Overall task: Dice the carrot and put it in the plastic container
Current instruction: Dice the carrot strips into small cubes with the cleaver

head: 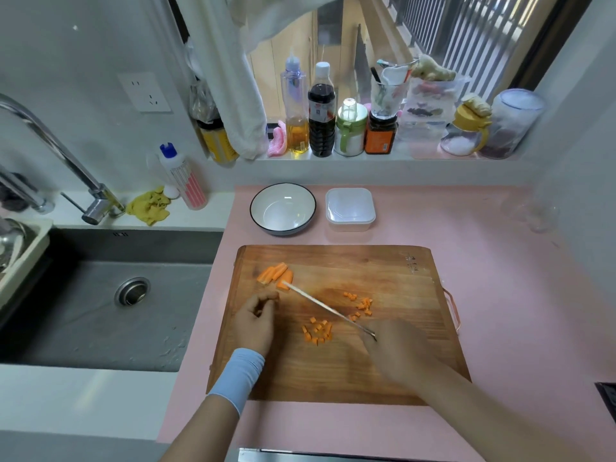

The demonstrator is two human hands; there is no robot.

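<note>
1. One rectangular wooden cutting board (333, 368) lies on the pink counter (500, 295) in front of me.
2. One bunch of orange carrot sticks (274, 274) lies at the board's 10 o'clock corner. I make out about five, but their edges blur together.
3. The small orange carrot cubes (318, 331) lie in two loose groups. One is near the board's middle and the other (361, 305) is towards 2 o'clock from it. Each holds roughly a dozen cubes.
4. My right hand (396, 351) is wrapped round the handle of one thin-bladed steel knife (328, 311). The handle is hidden under my blurred fingers. The blade runs between the two cube groups towards 10 o'clock, and its tip touches the nearest carrot stick.
5. My left hand (255, 320) hovers at 9 o'clock on the board, just short of the sticks. Its fingers are loosely curled and it holds nothing. One light blue band (238, 375) circles that wrist.
6. One square translucent plastic container (350, 210), with its lid on, stands past the board at 12 o'clock, with no carrot in it.
7. One white round bowl with a dark rim (265, 225) stands just beside the container, at 11 o'clock.
8. One grey sink (100, 311) with one steel tap (66, 161) lies at 9 o'clock.
9. Two tall bottles (296, 105) stand among the jars on the windowsill at 12 o'clock.
</note>
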